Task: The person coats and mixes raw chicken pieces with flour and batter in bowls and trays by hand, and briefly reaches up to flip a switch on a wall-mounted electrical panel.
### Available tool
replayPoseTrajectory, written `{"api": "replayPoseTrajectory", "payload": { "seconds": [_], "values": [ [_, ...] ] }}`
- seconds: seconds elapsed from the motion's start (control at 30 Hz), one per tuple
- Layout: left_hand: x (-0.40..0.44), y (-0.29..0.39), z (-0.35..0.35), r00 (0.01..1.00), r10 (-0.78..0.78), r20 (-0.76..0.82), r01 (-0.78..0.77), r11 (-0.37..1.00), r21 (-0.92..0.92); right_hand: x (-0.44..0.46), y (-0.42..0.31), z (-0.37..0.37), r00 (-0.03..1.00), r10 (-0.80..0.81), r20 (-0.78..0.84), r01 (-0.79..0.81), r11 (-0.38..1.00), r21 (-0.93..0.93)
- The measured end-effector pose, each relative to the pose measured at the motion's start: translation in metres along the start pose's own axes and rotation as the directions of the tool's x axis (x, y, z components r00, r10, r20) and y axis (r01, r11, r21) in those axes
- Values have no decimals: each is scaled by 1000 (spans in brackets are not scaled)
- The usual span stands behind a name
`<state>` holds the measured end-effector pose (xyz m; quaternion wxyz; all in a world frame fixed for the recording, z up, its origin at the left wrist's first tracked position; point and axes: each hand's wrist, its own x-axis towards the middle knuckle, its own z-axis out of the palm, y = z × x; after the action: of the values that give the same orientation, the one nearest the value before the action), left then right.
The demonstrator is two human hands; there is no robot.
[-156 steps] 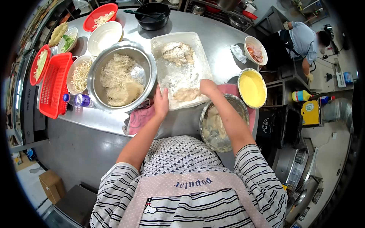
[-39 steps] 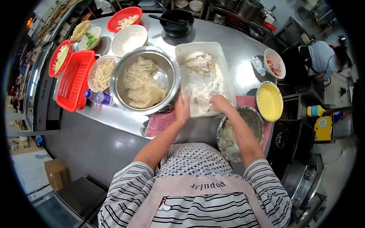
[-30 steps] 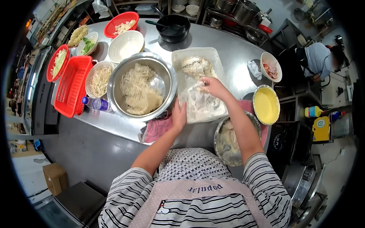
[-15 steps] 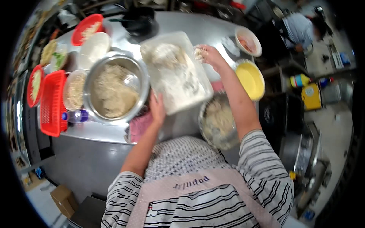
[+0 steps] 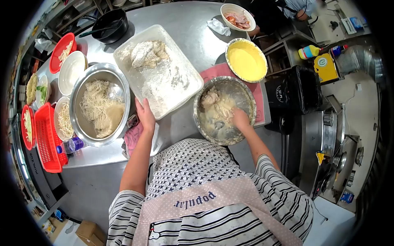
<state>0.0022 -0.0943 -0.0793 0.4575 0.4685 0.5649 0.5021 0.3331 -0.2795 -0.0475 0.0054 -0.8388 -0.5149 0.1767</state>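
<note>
My right hand (image 5: pixel 241 119) is down inside a metal bowl (image 5: pixel 251 98) of pale, wet batter. Its fingers look drawn together, and their tips are partly hidden at some coated pieces (image 5: pixel 223 110). A larger pinkish lump that looks like raw meat (image 5: pixel 211 98) lies on the bowl's far left side. At the near left corner of a white plastic tray (image 5: pixel 186 98), my left hand (image 5: pixel 145 115) rests with fingers stretched out, touching the tray's edge. Inside the tray are loose white flour (image 5: pixel 164 84) and a flour-covered heap (image 5: pixel 148 54).
Left of the tray stands a steel bowl (image 5: pixel 125 88) of thin noodles (image 5: pixel 98 104). Red baskets (image 5: pixel 49 141), smaller bowls and a bottle (image 5: pixel 73 144) crowd farther left. A bowl of yellow liquid (image 5: pixel 246 60) and a bowl of sliced meat (image 5: pixel 238 18) are at the back right.
My right hand, with crumbly flour on its fingers, has moved from beyond the tray's right side down into the batter bowl. My left hand stays at the tray. The view has shifted.
</note>
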Motion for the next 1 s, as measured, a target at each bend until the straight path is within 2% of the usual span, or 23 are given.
{"api": "replayPoseTrajectory", "payload": {
  "seconds": [0.1,0.13,0.17,0.2,0.27,0.4,0.47,0.5,0.57,0.7,0.77,0.8,0.87,0.9,0.97,1.0],
  "values": [
    [2,-5,-2,1000,2,20,-1,1000,-16,0,27,8,1000,-5,25,3,996,92],
    [3,-7,-2,1000,4,18,-3,1000,-19,5,43,14,983,1,182,-86,883,462],
    [4,-10,-3,1000,8,28,-7,999,-33,8,53,18,944,-55,327,-219,636,740],
    [4,-10,-3,999,10,36,-8,999,-45,5,45,3,943,-56,328,-218,638,738],
    [2,-9,-3,999,16,37,-14,998,-62,-2,34,-28,834,-27,551,-533,216,818],
    [2,-5,-3,999,-5,44,9,997,-72,2,50,-18,879,-100,465,-423,283,861],
    [3,-8,-3,999,-1,46,4,997,-71,6,46,-20,930,-43,366,-286,543,790],
    [3,-10,-3,999,4,48,0,998,-70,6,43,-19,930,-45,365,-284,543,790],
    [4,-12,-3,999,22,45,-20,999,-50,9,39,-19,903,62,426,-428,237,872],
    [4,-12,-3,999,17,42,-16,1000,-20,14,47,-10,904,27,427,-426,144,893],
    [3,-10,-3,999,8,32,-7,1000,-21,15,47,-10,902,6,433,-431,-74,899],
    [2,-8,-3,1000,-1,25,1,1000,-22,15,45,-9,902,5,433,-431,-74,899],
    [2,-5,-3,1000,14,27,-14,1000,-19,18,40,-4,957,-94,275,-284,-108,953],
    [2,-4,-2,999,28,29,-27,999,-17,22,39,2,957,-93,274,-283,-108,953],
    [1,-2,-2,1000,15,25,-14,1000,-10,27,32,8,984,-10,179,-179,23,984],
    [1,-2,-2,1000,2,20,-2,1000,-2,26,29,6,984,-10,179,-179,22,984]
  ]
}}
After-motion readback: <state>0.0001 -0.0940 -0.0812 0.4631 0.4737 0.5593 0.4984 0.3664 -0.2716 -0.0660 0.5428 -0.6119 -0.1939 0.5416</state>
